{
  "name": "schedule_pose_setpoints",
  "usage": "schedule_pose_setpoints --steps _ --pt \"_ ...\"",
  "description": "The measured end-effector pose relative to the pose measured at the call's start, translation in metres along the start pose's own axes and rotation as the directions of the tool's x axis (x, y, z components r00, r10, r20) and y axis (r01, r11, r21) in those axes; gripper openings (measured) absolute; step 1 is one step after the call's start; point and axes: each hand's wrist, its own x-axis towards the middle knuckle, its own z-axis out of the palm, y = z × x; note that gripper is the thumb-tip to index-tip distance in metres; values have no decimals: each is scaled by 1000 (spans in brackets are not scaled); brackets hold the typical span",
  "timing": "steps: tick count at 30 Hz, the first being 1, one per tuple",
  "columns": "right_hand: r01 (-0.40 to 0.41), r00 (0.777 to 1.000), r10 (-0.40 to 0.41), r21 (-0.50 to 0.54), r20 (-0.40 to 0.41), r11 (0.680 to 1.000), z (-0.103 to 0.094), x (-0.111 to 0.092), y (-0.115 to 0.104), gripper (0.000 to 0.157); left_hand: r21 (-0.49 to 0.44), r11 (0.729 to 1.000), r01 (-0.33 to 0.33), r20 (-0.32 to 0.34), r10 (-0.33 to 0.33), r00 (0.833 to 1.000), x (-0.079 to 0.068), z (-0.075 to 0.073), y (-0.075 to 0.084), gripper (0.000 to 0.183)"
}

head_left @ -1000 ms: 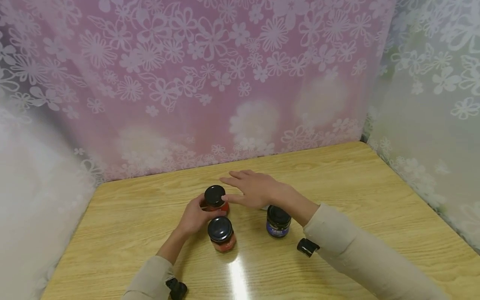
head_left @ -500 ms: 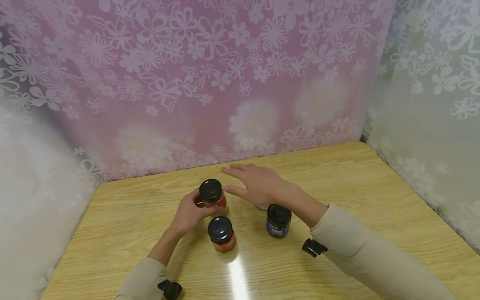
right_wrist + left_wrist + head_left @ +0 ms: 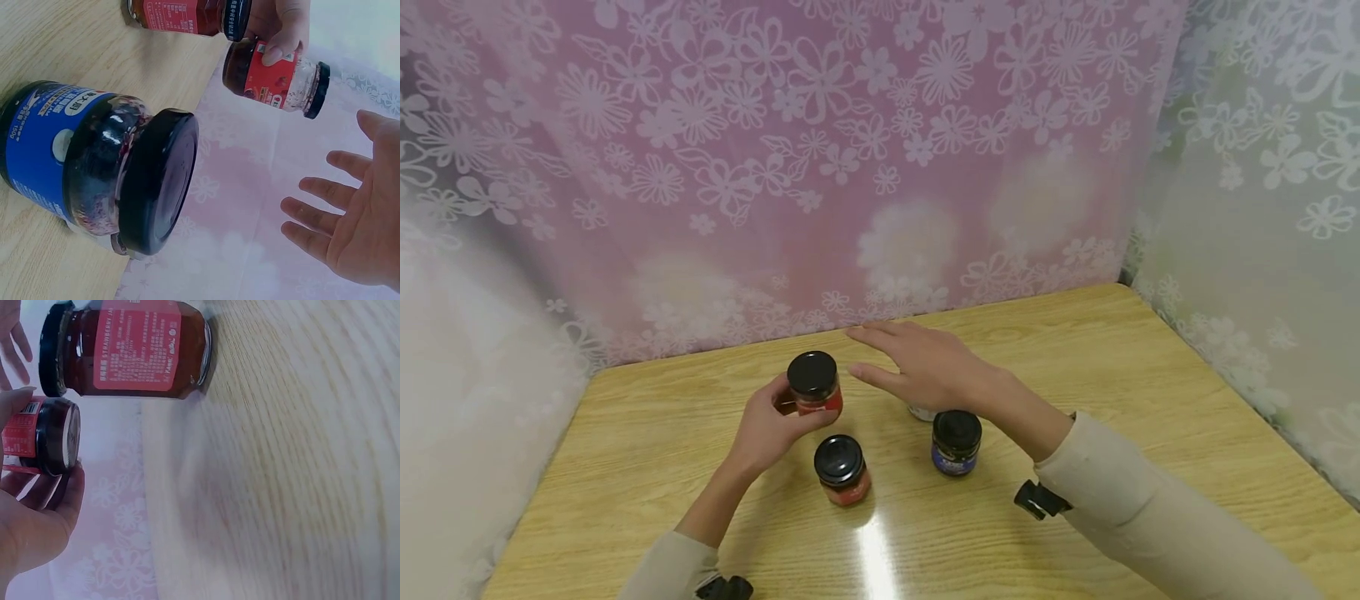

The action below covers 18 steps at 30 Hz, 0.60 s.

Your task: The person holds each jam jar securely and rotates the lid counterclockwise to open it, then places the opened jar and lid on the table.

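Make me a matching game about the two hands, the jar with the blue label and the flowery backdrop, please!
Column 1
1. left hand
2. right hand
3. jar with the blue label
4. backdrop behind the table

Column 2
A. pink with white flowers
B. standing upright on the table
C. fingers stretched out, holding nothing
D. gripping a jar with a red label

Right pairs: 1-D, 2-C, 3-B, 4-A

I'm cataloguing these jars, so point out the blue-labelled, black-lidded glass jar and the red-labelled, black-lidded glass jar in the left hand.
Blue-labelled, black-lidded glass jar (image 3: 97, 165), right wrist view: its dark glass side.
Held red-labelled, black-lidded glass jar (image 3: 274, 78), right wrist view: its red label.
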Motion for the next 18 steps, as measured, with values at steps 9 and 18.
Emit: schedule_pose_setpoints --steps 9,18 --pt "11 999 -9 41 -50 999 2 -4 -4 63 -30 998 -59 -52 57 997 -8 0 8 50" --pt "8 995 3 108 -96 994 7 -3 -12 62 47 996 -70 -52 73 996 -12 -3 20 48"
